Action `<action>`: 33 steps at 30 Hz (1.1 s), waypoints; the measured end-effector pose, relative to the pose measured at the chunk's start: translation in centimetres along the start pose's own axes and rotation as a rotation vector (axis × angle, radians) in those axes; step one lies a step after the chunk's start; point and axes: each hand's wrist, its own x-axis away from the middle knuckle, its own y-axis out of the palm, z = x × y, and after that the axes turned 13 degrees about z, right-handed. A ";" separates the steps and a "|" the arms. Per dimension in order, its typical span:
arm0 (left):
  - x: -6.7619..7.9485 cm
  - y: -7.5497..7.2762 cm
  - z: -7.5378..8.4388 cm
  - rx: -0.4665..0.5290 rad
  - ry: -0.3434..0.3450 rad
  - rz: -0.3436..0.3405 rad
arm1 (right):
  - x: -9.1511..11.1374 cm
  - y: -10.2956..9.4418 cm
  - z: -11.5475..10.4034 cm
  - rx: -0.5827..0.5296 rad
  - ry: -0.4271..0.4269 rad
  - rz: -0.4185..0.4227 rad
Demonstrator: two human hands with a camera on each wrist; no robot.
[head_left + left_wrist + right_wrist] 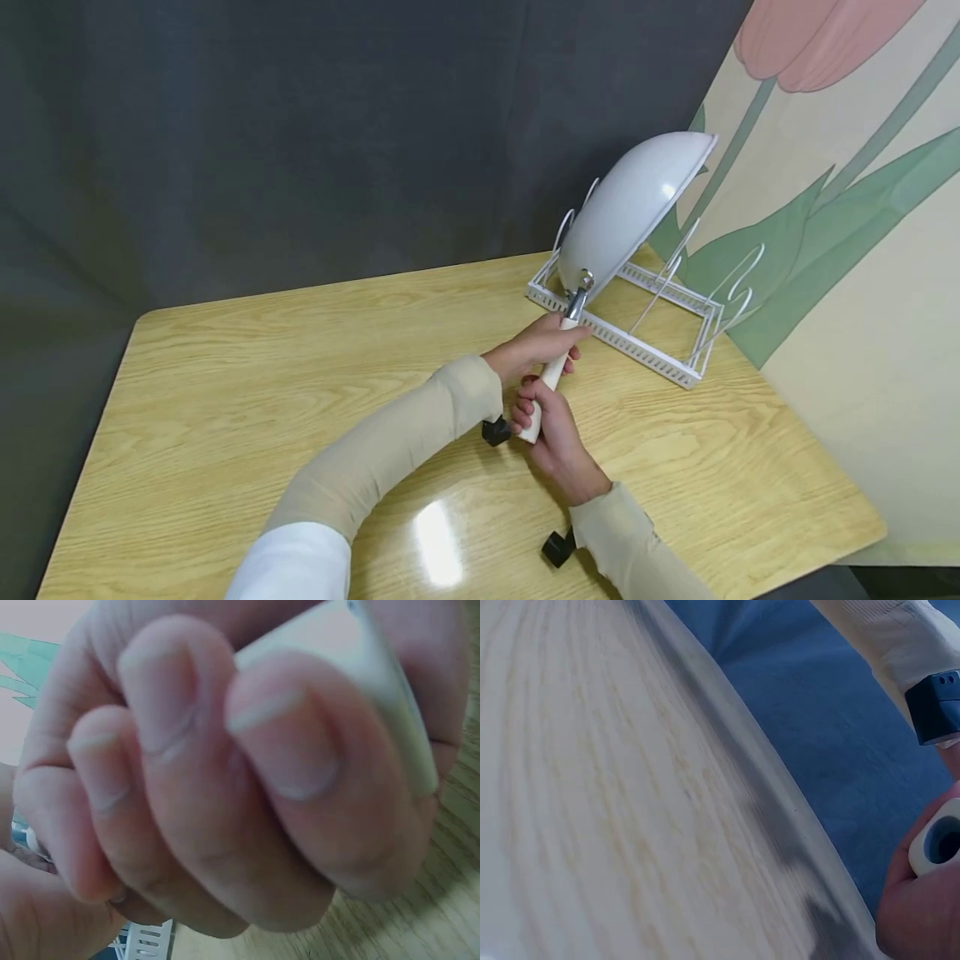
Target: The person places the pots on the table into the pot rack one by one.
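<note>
A white wok (630, 208), its rounded outside facing left, stands tilted on its edge within the left part of a white wire rack (645, 346). Its cream handle (553, 372) slants down toward me from a metal joint. The left hand (536, 343) grips this handle near the joint. Lower down, the right hand (553, 425) wraps round the handle's end. Curled fingers (247, 802) fill the left wrist view, with part of the handle behind them. In the right wrist view the handle's hollow end (928, 851) pokes out of the right hand (922, 919). The wok's inside is hidden.
The rack stands at the back right of a wood-grain table (247, 400), with upright wire loops (738, 283) at its right end. Behind is a dark curtain (337, 142); on the right, a wall with a tulip picture (825, 200). Black wrist cameras (558, 548) hang below the sleeves.
</note>
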 end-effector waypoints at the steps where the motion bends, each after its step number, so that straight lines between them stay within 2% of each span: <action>1: 0.0 0.0 0.0 -0.003 0.000 -0.003 | 0.0 0.0 0.0 -0.001 -0.002 0.006; 5: 0.2 -0.3 0.2 -0.015 -0.002 -0.012 | 0.1 0.1 0.1 0.000 -0.008 0.022; 18: 1.2 -1.9 0.8 -0.074 0.054 -0.042 | -0.1 0.2 0.1 0.017 -0.023 0.039; 25: 1.6 -2.4 1.0 -0.269 0.146 0.014 | -0.2 0.1 0.3 0.051 -0.082 0.072; 29: 2.0 -2.9 1.1 -0.362 0.169 0.023 | -0.2 0.1 0.4 0.069 -0.101 0.079; 33: 2.2 -3.9 0.8 -0.450 0.233 0.021 | -0.2 0.1 0.5 0.079 -0.116 0.094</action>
